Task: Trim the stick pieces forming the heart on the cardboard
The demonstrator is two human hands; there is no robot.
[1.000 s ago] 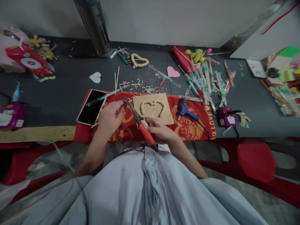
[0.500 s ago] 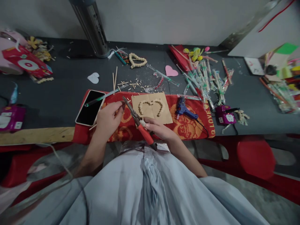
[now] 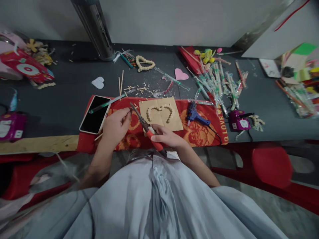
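Note:
My right hand (image 3: 166, 136) is wrapped round the red handles of a pair of long-nosed pliers (image 3: 141, 119). The jaws point up and left, over the edge of a brown card (image 3: 161, 126). On that card a heart outline (image 3: 170, 114) made of short stick pieces stands partly built up. My left hand (image 3: 115, 124) is closed in a pinch right beside the tips of the pliers; what the fingers hold is hidden. A thin wooden stick (image 3: 98, 136) pokes out below the left wrist. Under both hands lies a red patterned towel (image 3: 199, 134).
A phone (image 3: 93, 116) with a wrapped straw across it lies left. Right of the card rests a blue glue gun (image 3: 196, 116). Behind are cut stick bits (image 3: 142, 89), a finished stick heart (image 3: 145, 64), paper hearts and wrapped chopsticks (image 3: 219, 79). A red stool (image 3: 271, 166) stands right.
My right hand has shifted its thumb and fingers on the red handles, closing further round them. The left hand stays pinched by the plier tips. The view has shifted slightly.

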